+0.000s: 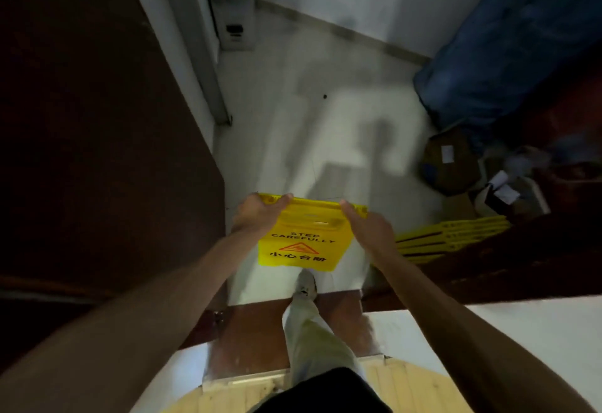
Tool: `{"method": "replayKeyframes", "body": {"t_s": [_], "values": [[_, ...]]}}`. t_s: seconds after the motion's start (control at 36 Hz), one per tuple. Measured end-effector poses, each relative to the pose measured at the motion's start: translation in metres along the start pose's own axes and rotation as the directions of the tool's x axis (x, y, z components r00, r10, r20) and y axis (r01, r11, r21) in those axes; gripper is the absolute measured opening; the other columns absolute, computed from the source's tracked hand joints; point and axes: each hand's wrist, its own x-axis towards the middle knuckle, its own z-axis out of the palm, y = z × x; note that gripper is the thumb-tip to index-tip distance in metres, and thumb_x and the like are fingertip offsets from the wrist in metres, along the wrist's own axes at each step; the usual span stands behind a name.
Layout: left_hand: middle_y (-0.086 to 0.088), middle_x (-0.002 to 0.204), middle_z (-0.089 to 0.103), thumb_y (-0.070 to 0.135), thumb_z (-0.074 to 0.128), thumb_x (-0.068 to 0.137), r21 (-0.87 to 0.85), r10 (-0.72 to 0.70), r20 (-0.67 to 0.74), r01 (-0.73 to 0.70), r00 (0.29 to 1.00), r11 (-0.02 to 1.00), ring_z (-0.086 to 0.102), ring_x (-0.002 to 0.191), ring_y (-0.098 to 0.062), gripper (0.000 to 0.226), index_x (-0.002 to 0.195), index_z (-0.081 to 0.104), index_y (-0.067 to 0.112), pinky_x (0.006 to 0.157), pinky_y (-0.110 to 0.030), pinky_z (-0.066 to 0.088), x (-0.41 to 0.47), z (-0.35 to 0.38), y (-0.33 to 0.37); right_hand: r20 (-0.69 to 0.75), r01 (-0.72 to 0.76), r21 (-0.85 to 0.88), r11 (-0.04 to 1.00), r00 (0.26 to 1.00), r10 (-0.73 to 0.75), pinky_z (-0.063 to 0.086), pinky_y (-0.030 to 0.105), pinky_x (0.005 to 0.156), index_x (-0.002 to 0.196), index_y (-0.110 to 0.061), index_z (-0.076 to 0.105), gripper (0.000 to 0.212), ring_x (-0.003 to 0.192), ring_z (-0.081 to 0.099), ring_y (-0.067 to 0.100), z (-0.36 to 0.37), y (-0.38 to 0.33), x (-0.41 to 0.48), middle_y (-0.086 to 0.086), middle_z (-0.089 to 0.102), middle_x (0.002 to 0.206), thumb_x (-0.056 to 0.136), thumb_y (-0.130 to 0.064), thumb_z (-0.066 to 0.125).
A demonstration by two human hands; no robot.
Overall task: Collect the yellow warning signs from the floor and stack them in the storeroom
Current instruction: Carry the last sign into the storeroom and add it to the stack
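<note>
I hold a folded yellow warning sign [303, 243] in front of me at the storeroom doorway; it reads "STEP CAREFULLY" with a red triangle. My left hand [257, 212] grips its top left corner and my right hand [371, 227] grips its top right corner. The sign hangs upright above the pale floor, just past my leading foot. To the right, a stack of several folded yellow signs [452, 238] lies flat on the floor beside the doorframe, partly hidden by my right forearm.
A dark brown door [97, 119] stands open on the left. A blue bundle [508, 54] fills the right corner, with a brown bag [449, 161] and cardboard clutter [508, 191] below it. A grey appliance [233, 11] stands at the back. A brown threshold [247, 331] crosses underfoot.
</note>
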Motion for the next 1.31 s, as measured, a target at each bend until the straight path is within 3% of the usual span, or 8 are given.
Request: {"method": "replayKeyframes", "body": {"t_s": [0.11,0.22,0.53,0.69,0.81,0.89,1.17,1.31], "values": [[-0.019,0.116,0.066,0.062,0.058,0.080,0.059,-0.017,-0.002,0.017,1.000,0.998,0.062,0.109,-0.036,0.069,0.110,0.066,0.001,0.084,-0.035,0.048,0.051,-0.004,0.039,0.049,-0.021,0.005,1.000,0.999,0.021,0.044,0.035,0.085,0.095,-0.006,0.061,0.076,0.106,0.063,0.034,-0.014,-0.029,0.050,0.022,0.067,0.115,0.080,-0.078,0.042],[-0.020,0.114,0.067,0.068,0.060,0.073,0.080,-0.025,0.038,0.022,0.999,0.997,0.063,0.106,-0.035,0.078,0.108,0.066,-0.001,0.085,-0.037,0.050,0.105,-0.008,0.073,0.028,-0.042,0.031,0.999,0.999,0.041,0.042,0.036,0.092,0.117,0.003,0.063,0.087,0.117,0.057,0.036,-0.026,-0.058,0.087,0.023,0.061,0.126,0.084,-0.075,0.041],[-0.019,0.107,0.068,0.060,0.064,0.076,0.082,0.022,0.107,-0.031,0.994,0.996,0.064,0.100,-0.034,0.063,0.095,0.064,0.000,0.077,-0.035,0.046,0.235,-0.028,0.145,-0.048,-0.096,0.145,0.985,0.993,0.104,0.046,0.038,0.091,0.100,-0.007,0.071,0.075,0.107,0.061,0.034,-0.021,-0.142,0.184,0.016,0.071,0.107,0.082,-0.074,0.044],[-0.019,0.108,0.069,0.064,0.064,0.073,0.098,0.099,0.156,-0.115,0.983,0.988,0.065,0.100,-0.034,0.068,0.100,0.067,0.001,0.083,-0.038,0.051,0.320,-0.051,0.191,-0.114,-0.139,0.238,0.961,0.979,0.170,0.048,0.037,0.083,0.077,-0.013,0.062,0.068,0.097,0.066,0.034,-0.015,-0.197,0.247,0.018,0.072,0.098,0.075,-0.079,0.048],[-0.017,0.104,0.069,0.061,0.066,0.074,0.156,0.172,0.206,-0.205,0.963,0.966,0.065,0.099,-0.032,0.055,0.085,0.064,0.006,0.072,-0.031,0.043,0.362,-0.058,0.229,-0.156,-0.194,0.336,0.922,0.954,0.258,0.053,0.041,0.088,0.087,-0.009,0.070,0.084,0.096,0.068,0.033,-0.017,-0.224,0.270,0.016,0.073,0.097,0.065,-0.086,0.046],[-0.016,0.098,0.071,0.061,0.068,0.071,0.190,0.247,0.270,-0.303,0.931,0.934,0.066,0.093,-0.031,0.050,0.073,0.060,0.012,0.068,-0.030,0.041,0.384,-0.056,0.263,-0.191,-0.218,0.406,0.888,0.929,0.316,0.053,0.045,0.090,0.093,-0.009,0.071,0.094,0.096,0.068,0.033,-0.027,-0.232,0.284,0.016,0.073,0.098,0.057,-0.090,0.042],[-0.009,0.085,0.065,0.055,0.067,0.077,0.140,0.404,0.492,-0.528,0.772,0.838,0.065,0.098,-0.030,0.046,0.083,0.065,0.009,0.073,-0.028,0.040,0.412,0.023,0.371,-0.283,-0.286,0.618,0.732,0.788,0.547,0.054,0.046,0.091,0.101,-0.006,0.069,0.120,0.095,0.069,0.033,-0.072,-0.201,0.338,0.018,0.073,0.100,0.039,-0.103,0.035],[-0.017,0.097,0.071,0.055,0.067,0.077,0.183,0.420,0.582,-0.616,0.696,0.766,0.065,0.100,-0.032,0.052,0.088,0.068,0.004,0.081,-0.034,0.046,0.415,0.088,0.422,-0.279,-0.316,0.688,0.653,0.715,0.641,0.053,0.043,0.092,0.096,-0.014,0.067,0.097,0.096,0.070,0.033,-0.107,-0.176,0.361,0.015,0.073,0.099,0.051,-0.095,0.035]]}}
